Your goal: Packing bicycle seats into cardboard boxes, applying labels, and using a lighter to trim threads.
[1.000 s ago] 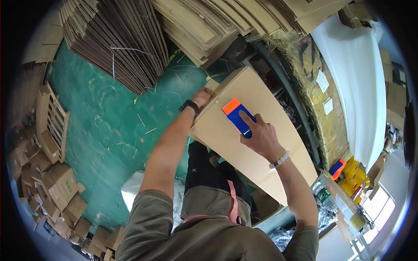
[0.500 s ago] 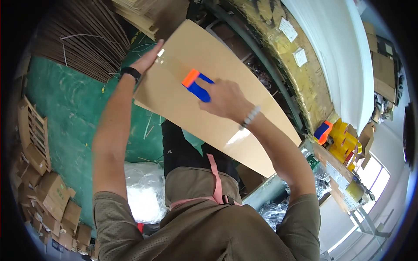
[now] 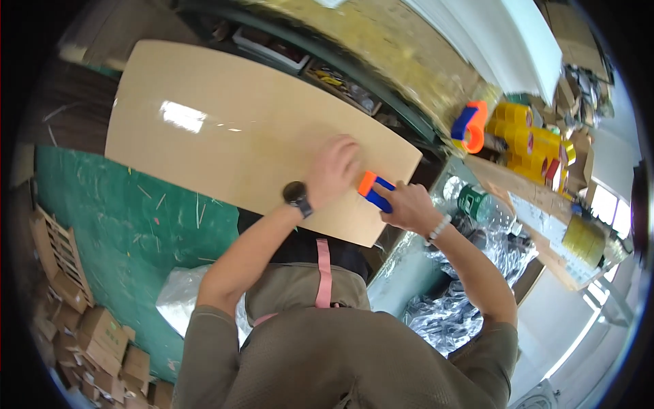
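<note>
A long brown cardboard box (image 3: 225, 123) lies across in front of me, with a shiny strip of clear tape along its top face. My right hand (image 3: 412, 208) grips an orange and blue tape dispenser (image 3: 376, 193) over the box's right end. Just left of the dispenser, my left hand (image 3: 334, 170) is over the box top. Motion blurs its fingers, so their pose is unclear, and I see nothing held in it.
Beyond the box runs a workbench (image 3: 381, 48) with a shelf below. A second tape dispenser (image 3: 469, 127) and several yellow tape rolls (image 3: 535, 143) are at the right. A plastic bottle (image 3: 485, 208) lies beside crumpled film. Cartons (image 3: 102, 337) pile up at lower left.
My left hand has left the box's far left edge and come to its right part. My right hand moved right with the tape dispenser. The box now lies more crosswise, farther left in view.
</note>
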The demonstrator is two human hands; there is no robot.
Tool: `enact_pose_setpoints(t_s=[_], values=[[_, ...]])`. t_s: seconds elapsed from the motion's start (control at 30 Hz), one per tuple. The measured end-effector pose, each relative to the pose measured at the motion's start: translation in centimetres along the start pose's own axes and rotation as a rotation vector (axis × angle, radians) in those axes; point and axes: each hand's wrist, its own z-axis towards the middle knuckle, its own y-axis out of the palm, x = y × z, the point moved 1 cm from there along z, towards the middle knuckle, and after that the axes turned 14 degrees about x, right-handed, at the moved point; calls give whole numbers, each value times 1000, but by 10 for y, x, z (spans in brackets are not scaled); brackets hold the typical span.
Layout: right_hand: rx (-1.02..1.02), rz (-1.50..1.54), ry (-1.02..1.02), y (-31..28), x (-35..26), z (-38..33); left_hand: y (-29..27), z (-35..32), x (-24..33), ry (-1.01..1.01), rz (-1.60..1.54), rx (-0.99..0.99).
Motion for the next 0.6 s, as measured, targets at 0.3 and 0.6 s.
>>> enact_pose_setpoints(t_s=[0.3,0.6], values=[[-137,71,155,67,132,-132,76,-17,26,284,472,-262],[-18,283,274,179,130,-66,95,-16,36,306,535,-230]])
